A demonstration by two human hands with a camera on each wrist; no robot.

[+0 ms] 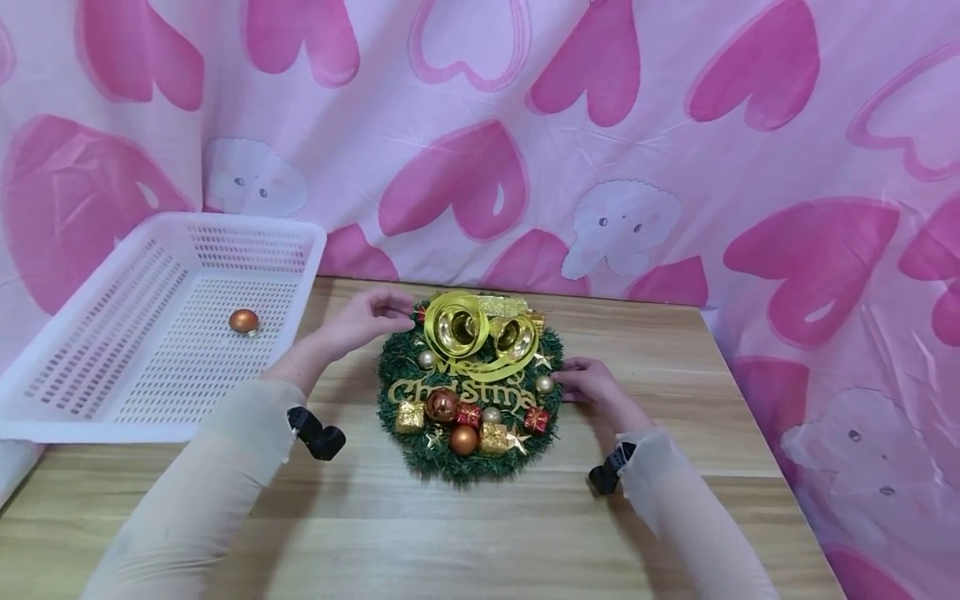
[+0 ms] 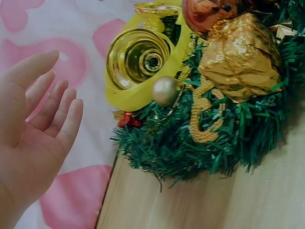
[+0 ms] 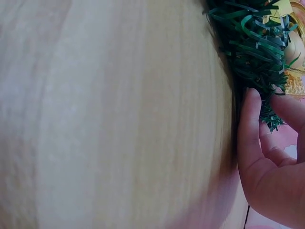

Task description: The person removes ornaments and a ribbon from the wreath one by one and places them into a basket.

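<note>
A green tinsel Christmas wreath (image 1: 467, 390) lies on the wooden table, dressed with gold bells (image 1: 459, 328), yellow ribbon, gold lettering, brown baubles (image 1: 462, 439) and small wrapped boxes. At its right edge my right hand (image 1: 596, 385) holds the tinsel between thumb and fingers, as the right wrist view shows. My left hand (image 1: 363, 321) hovers by the upper left edge, fingers loosely bent. In the left wrist view a gap separates that hand (image 2: 40, 138) from the bells and the greenery.
On the left stands a white perforated basket (image 1: 311, 267) with one copper bauble (image 1: 243, 321) inside. Behind the wooden table (image 1: 420, 533) hangs a pink heart-patterned cloth (image 1: 465, 179), which also falls past the table's right edge. Black cameras sit on both wrists.
</note>
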